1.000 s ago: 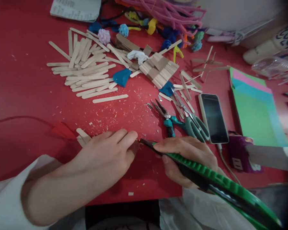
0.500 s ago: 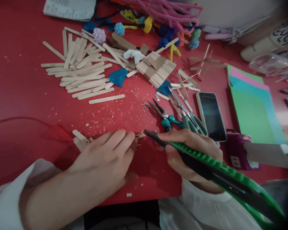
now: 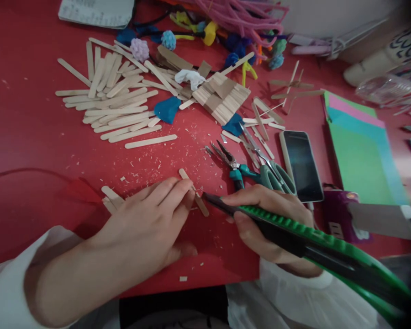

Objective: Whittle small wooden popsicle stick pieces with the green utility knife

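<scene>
My right hand (image 3: pixel 270 224) is closed around a green and black box cutter (image 3: pixel 294 233), its dark tip pointing left. The tip is right beside a wooden craft stick (image 3: pixel 202 205) lying slantwise on the red table. My left hand (image 3: pixel 150 214), palm down with fingers bent together, pins this stick near its middle; the fingertips hide that part of it. Short pieces of craft stick (image 3: pixel 112 196) show beside the left hand. Wood shavings are scattered around both hands.
Pliers (image 3: pixel 233 167), scissors (image 3: pixel 270 171) and a phone (image 3: pixel 301 164) lie beyond my right hand. Loose craft sticks (image 3: pixel 119 100) are heaped at the back left, near a joined stick panel (image 3: pixel 222 98). Coloured sheets (image 3: pixel 363 151) lie at right, pink pipe cleaners (image 3: pixel 239 18) at the back.
The craft stick under my left fingers now shows at a slant, with both ends sticking out. The box cutter's tip has shifted slightly left and toward me.
</scene>
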The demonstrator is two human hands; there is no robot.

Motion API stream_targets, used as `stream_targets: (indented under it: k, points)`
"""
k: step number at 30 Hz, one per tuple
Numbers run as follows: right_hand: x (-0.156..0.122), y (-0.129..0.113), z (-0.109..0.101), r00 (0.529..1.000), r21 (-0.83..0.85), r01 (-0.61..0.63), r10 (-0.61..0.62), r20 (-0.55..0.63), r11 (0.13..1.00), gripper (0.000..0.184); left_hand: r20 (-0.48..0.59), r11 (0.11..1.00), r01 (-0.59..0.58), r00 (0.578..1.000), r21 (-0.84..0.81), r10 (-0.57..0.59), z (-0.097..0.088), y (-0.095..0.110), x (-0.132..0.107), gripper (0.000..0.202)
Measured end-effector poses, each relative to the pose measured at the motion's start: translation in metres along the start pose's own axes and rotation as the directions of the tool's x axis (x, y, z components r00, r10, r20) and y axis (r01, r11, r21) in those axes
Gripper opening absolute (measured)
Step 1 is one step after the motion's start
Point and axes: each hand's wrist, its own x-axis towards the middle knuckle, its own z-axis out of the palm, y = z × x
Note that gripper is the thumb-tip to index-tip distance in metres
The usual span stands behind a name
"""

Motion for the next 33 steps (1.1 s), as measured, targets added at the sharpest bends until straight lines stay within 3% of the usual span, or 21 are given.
stream_targets:
  k: [4,11,16,22,30,33]
  points:
    - [0.002,-0.004,0.0,0.998,-0.038,-0.06,0.058,-0.039,0.997,0.017,-0.007,0.999,-0.037,0.999,-0.016,0.037,0.003,0.001,-0.002,0.08]
    - [0.0,0.006,0.007,0.995,0.072,0.035,-0.028,-0.093,0.997,0.025,0.072,0.992,-0.047,0.996,-0.119,0.056,0.006,0.0,0.0,0.096]
    - [-0.001,0.002,0.009,0.999,0.071,0.017,-0.014,-0.047,0.997,0.027,0.082,0.989,-0.045,0.995,-0.142,0.058,0.008,0.0,-0.001,0.096]
    - [-0.001,0.001,0.015,0.995,0.052,0.067,-0.062,-0.082,0.996,0.025,0.084,0.989,-0.036,0.995,-0.146,0.049,0.009,-0.001,-0.003,0.098]
    - [0.003,-0.008,0.01,0.98,-0.048,0.2,-0.2,0.009,0.979,0.028,0.063,0.984,-0.065,0.995,-0.164,0.076,0.01,-0.002,-0.003,0.091]
    - [0.0,-0.011,0.012,0.99,-0.052,0.138,-0.138,-0.003,0.989,0.026,0.065,0.982,-0.065,0.995,-0.178,0.078,0.01,-0.002,-0.004,0.091]
